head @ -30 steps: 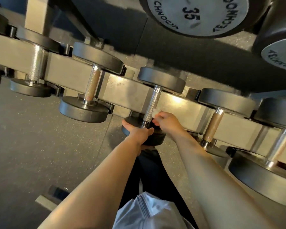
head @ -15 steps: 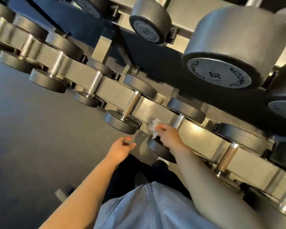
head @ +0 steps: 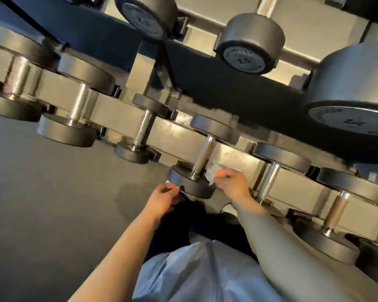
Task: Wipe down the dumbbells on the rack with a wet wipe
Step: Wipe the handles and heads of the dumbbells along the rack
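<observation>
A row of black-headed dumbbells lies across the lower rail of the grey rack (head: 179,138). My right hand (head: 232,185) pinches a crumpled white wet wipe (head: 213,173) just right of the chrome handle (head: 203,155) of one dumbbell. The wipe sits by the base of that handle, above the dumbbell's near head (head: 192,185). My left hand (head: 162,199) is below and left of this head, fingers loosely curled, fingertips at its edge, holding nothing.
More dumbbells sit left (head: 140,134) and right (head: 268,182) on the same rail. Larger dumbbells (head: 249,42) overhang from the upper tier. Dark rubber floor (head: 52,192) spreads to the left. My legs and a light blue garment (head: 196,273) are below.
My left hand let go of the dumbbell head it gripped. Both hands moved left to the neighbouring dumbbell, the wipe travelling with my right hand. The view swung up and left.
</observation>
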